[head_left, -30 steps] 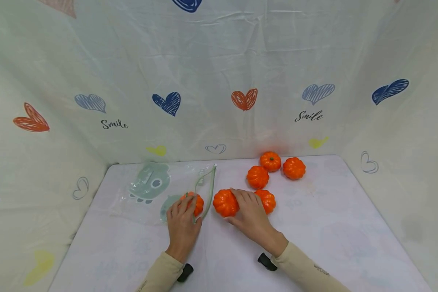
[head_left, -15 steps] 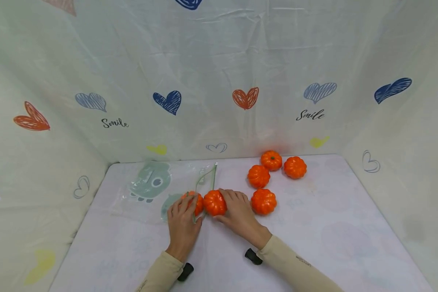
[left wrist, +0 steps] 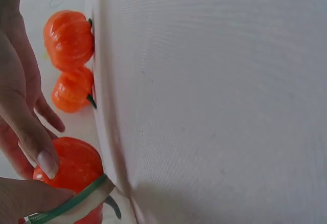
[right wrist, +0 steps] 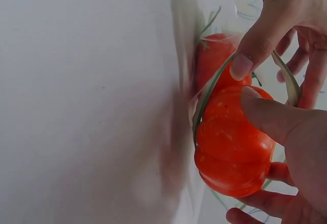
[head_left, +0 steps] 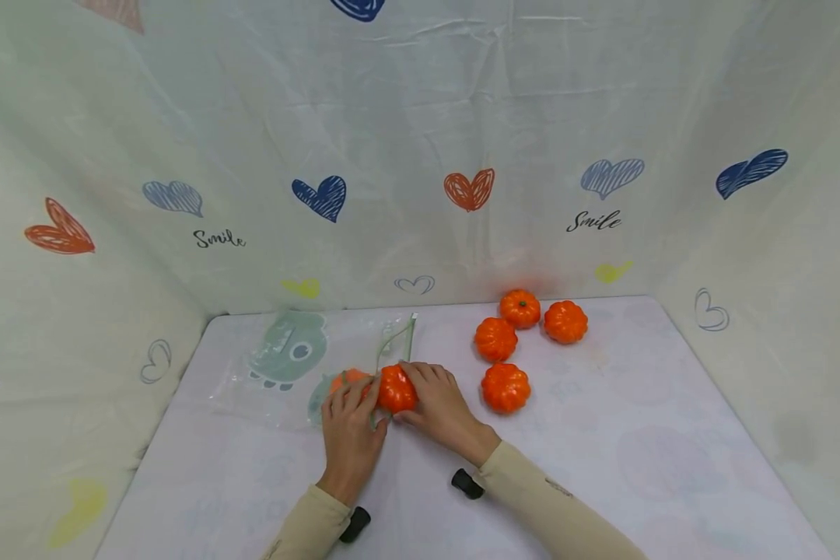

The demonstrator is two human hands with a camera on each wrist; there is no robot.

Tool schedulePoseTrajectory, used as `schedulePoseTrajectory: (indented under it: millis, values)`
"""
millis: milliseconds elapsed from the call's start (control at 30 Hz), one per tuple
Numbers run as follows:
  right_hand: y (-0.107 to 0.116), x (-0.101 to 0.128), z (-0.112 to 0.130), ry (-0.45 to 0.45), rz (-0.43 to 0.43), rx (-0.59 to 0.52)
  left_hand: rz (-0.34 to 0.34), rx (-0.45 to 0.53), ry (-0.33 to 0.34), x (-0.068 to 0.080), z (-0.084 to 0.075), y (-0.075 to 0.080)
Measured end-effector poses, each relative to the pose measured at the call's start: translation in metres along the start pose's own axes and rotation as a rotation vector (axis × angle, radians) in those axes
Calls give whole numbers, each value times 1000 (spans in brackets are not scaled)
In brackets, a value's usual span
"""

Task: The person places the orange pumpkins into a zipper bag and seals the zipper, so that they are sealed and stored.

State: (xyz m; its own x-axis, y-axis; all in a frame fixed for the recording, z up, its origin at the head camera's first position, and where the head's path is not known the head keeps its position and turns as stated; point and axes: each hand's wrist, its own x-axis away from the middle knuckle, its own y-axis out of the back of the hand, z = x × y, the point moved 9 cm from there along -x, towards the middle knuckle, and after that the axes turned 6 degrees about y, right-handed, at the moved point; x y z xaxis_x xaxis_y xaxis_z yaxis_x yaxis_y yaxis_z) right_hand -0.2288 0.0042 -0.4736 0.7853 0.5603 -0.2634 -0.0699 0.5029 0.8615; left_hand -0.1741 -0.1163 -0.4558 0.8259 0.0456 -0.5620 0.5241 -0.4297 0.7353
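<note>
A clear plastic bag (head_left: 262,400) with a green dinosaur print and green rim (right wrist: 208,95) lies on the left of the table. My left hand (head_left: 351,435) holds its mouth apart, the thumb on one edge. Inside the bag is a small orange toy pumpkin (head_left: 346,379), partly covered by the left fingers. My right hand (head_left: 442,408) grips another toy pumpkin (head_left: 397,390) at the bag's mouth, thumb on the near side and fingers round the far side. In the right wrist view this pumpkin (right wrist: 234,144) sits between the rim's two edges, close against the one inside.
Several toy pumpkins stand right of the hands: one nearer (head_left: 506,388), with others (head_left: 495,339) grouped towards the back edge. A white cloth covers the table (head_left: 602,451). Curtains with printed hearts (head_left: 420,241) enclose the back and sides.
My right hand has carried its pumpkin leftward from beside the nearer loose one into the bag's mouth. The pumpkin inside has shifted left. My left hand has stayed in nearly the same place.
</note>
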Motion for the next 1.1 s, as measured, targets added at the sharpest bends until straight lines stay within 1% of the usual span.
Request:
schedulePoseTrajectory:
  millis: [200,400,567,700,867,967,1100]
  values:
    - [-6,-10,3,11,33,26,-16,-11,-27,1,-1,0]
    - [-14,-17,6,23,75,-10,-30,-12,-46,2,-3,1]
    - [-19,-16,2,14,77,-31,-24,-23,-41,2,-3,0]
    - [-18,-9,-6,-19,66,-29,-27,-21,-42,2,-3,1]
    - [-13,-2,-16,-69,24,4,-37,-29,-46,1,-3,2]
    - [-12,-3,-16,-64,-15,27,-37,-14,-49,2,-3,2]
    - [-14,-7,-11,-30,-51,36,-44,11,-55,2,-3,3]
